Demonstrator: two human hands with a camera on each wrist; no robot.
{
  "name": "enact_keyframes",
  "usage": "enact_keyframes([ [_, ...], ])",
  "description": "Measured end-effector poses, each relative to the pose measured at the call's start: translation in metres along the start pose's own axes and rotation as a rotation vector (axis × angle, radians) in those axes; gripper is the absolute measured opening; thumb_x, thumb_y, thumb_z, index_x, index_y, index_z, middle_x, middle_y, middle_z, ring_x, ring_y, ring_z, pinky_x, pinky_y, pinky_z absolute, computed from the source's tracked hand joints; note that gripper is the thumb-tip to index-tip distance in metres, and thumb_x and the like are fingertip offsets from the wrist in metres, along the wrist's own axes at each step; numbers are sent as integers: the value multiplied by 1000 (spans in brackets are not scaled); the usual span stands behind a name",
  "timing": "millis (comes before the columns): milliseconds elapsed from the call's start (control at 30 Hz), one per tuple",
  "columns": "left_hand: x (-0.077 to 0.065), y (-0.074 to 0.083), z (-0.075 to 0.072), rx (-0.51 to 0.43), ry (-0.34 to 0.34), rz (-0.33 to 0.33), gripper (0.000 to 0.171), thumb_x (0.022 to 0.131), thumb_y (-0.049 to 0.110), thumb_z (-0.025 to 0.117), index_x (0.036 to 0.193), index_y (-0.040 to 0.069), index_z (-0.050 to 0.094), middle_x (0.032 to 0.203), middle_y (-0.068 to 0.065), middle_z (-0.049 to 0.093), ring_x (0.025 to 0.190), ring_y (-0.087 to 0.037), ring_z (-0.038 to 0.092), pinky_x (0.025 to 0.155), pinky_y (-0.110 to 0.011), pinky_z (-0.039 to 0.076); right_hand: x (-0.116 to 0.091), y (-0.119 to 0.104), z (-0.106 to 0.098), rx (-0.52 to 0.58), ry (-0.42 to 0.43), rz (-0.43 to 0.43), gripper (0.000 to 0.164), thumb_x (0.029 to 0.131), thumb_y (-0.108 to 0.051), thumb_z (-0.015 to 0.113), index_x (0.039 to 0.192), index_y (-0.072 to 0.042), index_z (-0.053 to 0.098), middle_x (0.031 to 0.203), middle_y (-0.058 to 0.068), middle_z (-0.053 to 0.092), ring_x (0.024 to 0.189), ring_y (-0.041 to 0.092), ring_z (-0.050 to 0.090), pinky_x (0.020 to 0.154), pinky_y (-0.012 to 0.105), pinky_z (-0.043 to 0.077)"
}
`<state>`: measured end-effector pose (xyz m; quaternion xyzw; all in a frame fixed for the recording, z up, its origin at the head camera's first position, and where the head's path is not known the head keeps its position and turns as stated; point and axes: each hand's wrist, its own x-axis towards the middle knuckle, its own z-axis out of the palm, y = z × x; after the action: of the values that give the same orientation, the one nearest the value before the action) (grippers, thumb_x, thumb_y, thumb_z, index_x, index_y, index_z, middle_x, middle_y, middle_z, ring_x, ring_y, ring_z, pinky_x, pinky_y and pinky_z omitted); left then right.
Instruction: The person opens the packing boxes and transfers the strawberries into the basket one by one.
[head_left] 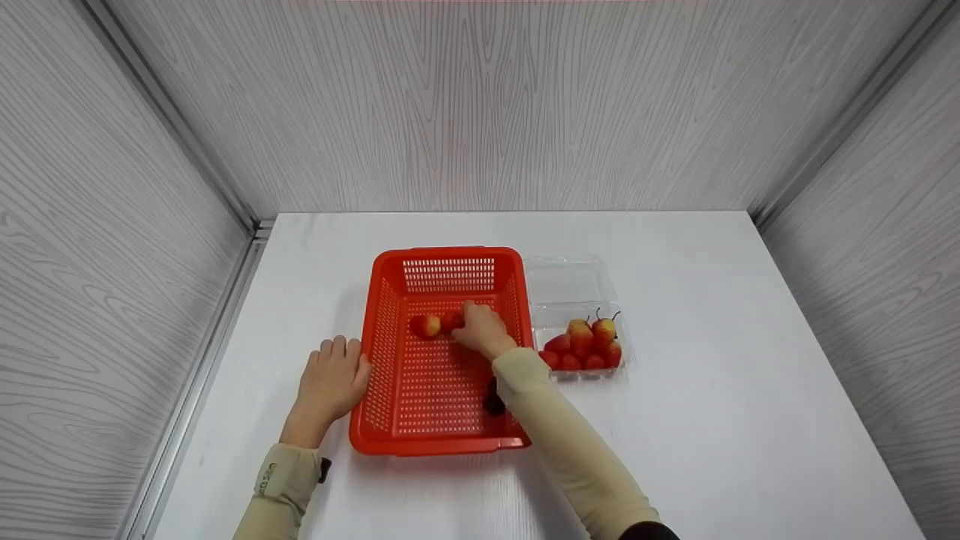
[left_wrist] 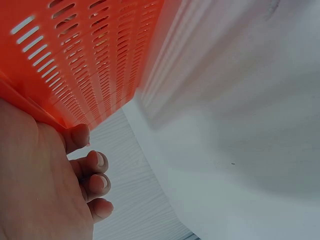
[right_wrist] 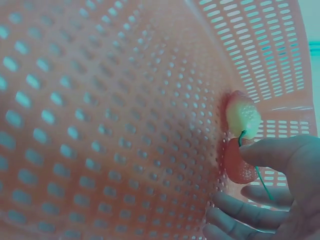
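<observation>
A red perforated plastic basket [head_left: 442,446] stands in front of me. Inside lie a red-and-yellow fruit [head_left: 425,326] and, beside it, a red fruit [right_wrist: 237,162]. My right hand [head_left: 484,330] reaches in over the basket's right side, at the red fruit. In the right wrist view its thumb overlaps that fruit, the forefinger shows just below it with a small gap, and a thin green stem passes by the thumb. My left hand [head_left: 334,375] rests against the outside of the basket's left wall, fingers pointing forward.
Right of the basket sits a clear plastic clamshell box [head_left: 574,279], lid laid back, with several red and yellow fruits [head_left: 581,341] in its near half. Wood-grain panels [head_left: 480,105] enclose the white table [head_left: 720,420] at the back and both sides.
</observation>
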<state>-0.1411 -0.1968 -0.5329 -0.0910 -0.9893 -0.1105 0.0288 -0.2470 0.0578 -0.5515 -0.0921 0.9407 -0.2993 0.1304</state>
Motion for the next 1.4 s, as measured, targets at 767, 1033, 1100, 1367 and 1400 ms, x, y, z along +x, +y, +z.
enact_keyframes([
  [767, 3, -2, -1, -2, 2, 11, 22, 102, 22, 39, 98, 2, 48, 86, -12, 44, 82, -31, 37, 74, -45, 32, 6, -3, -72, 85, 60, -329, 14, 94, -12, 64, 104, -2, 68, 91, 7, 66, 76, 16, 56, 70, 31, 49],
  [1033, 4, -1, 0, 1, 6, 17, 22, 101, 22, 40, 98, 2, 49, 86, -13, 46, 81, -31, 38, 74, -45, 34, 3, 26, -104, 76, 151, -590, 9, 93, -3, 62, 98, -1, 69, 91, 10, 67, 79, 19, 59, 74, 36, 50],
  [1100, 5, -1, 0, 3, 0, 16, 23, 101, 23, 40, 98, 2, 49, 86, -12, 45, 82, -31, 39, 74, -46, 34, 2, 36, -113, 75, 168, -624, 9, 93, -3, 62, 98, -1, 69, 91, 10, 67, 80, 19, 59, 75, 36, 50],
  [1367, 8, -1, -2, 14, 2, 20, 22, 100, 22, 42, 96, 2, 49, 83, -11, 45, 80, -30, 39, 74, -46, 35, -4, 72, -142, 69, 214, -665, 13, 92, 0, 63, 102, 2, 70, 95, 14, 69, 81, 22, 61, 73, 40, 52],
  [1400, 8, -1, -2, 17, 5, 20, 22, 100, 22, 42, 95, 2, 49, 82, -11, 45, 80, -30, 39, 74, -46, 35, -5, 76, -144, 59, 221, -663, 13, 92, 0, 63, 103, 2, 70, 96, 15, 70, 81, 22, 62, 73, 38, 51],
])
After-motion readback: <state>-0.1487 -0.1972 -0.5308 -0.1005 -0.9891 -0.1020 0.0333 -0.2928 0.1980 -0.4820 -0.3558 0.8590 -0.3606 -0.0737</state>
